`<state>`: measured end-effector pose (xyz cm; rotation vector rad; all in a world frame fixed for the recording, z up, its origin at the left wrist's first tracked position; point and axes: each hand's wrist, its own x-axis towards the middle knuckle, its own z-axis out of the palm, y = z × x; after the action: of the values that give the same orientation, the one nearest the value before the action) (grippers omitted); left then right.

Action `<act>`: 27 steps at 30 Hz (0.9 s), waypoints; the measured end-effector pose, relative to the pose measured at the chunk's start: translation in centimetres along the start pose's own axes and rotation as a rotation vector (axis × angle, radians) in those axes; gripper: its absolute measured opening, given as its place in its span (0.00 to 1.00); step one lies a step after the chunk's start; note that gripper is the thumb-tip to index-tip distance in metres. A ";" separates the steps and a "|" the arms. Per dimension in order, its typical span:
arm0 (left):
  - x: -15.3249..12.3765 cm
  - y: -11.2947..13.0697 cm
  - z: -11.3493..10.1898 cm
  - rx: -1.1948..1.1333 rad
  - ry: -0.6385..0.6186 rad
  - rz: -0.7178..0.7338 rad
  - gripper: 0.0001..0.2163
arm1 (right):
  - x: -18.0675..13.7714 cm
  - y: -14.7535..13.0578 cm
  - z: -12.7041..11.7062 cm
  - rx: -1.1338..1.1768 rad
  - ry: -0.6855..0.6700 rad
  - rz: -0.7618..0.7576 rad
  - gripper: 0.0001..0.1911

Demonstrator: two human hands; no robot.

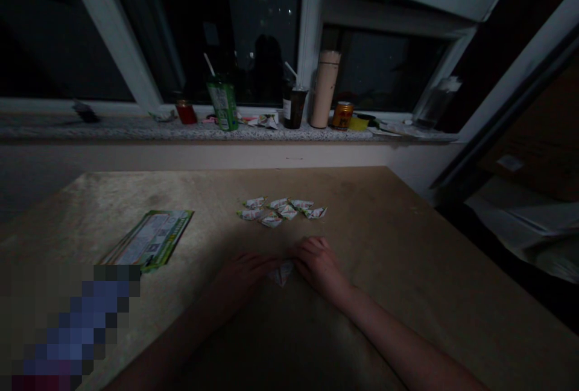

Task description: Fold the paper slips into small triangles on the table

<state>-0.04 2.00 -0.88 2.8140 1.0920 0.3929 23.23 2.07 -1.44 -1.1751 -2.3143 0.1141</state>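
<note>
A small piece of folded paper (pixel 281 274) lies low over the table between my hands, pale with faint print. My left hand (pixel 244 273) has its fingers stretched toward the paper's left side and closed on that edge. On the other side, my right hand (pixel 319 265) curls its fingers round the right edge. Dim light hides the fingertips. Beyond my hands sit several folded paper boats (pixel 286 212), white and green, in a loose group. To the left rests a stack of green printed leaflets (pixel 158 237).
The brown table (pixel 371 210) ends at a wall under a speckled sill (pixel 257 131). On the sill stand a green cup (pixel 223 104), a dark drink cup (pixel 294 107), a tall beige flask (pixel 324 92), an orange can (pixel 342 116) and a red jar (pixel 186 113). A blurred patch covers the lower left.
</note>
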 end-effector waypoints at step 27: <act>-0.3 0.6 -1.0 0.308 0.005 0.293 0.13 | -1.2 -0.1 -1.2 -0.152 -0.133 -0.183 0.11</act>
<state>-0.15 1.30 0.16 3.2607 0.8004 0.2739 24.35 0.90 -0.90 -1.0485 -2.5740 -0.0529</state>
